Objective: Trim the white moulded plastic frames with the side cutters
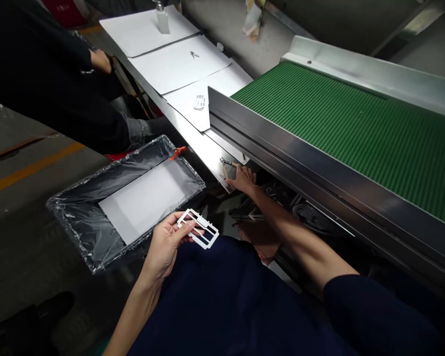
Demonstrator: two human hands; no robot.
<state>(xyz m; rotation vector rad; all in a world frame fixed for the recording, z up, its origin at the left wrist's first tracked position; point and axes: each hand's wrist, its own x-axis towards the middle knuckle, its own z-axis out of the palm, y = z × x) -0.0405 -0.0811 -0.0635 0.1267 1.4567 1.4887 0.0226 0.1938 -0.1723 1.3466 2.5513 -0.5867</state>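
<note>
My left hand (165,244) pinches a flat white plastic frame (199,228) with rectangular cut-outs and holds it above my lap. My right hand (243,179) reaches forward to the near corner of the steel table (207,148). Its fingers curl around a small metal tool (227,162) lying at the table's edge, just under the conveyor's side rail. Both my sleeves are dark blue.
A green ribbed conveyor belt (356,123) in a steel frame runs along the right. White paper sheets (178,62) cover the table, with a small clear part (199,102) on one. A plastic-lined black bin (126,198) sits low left. Another person in dark clothes (59,79) sits upper left.
</note>
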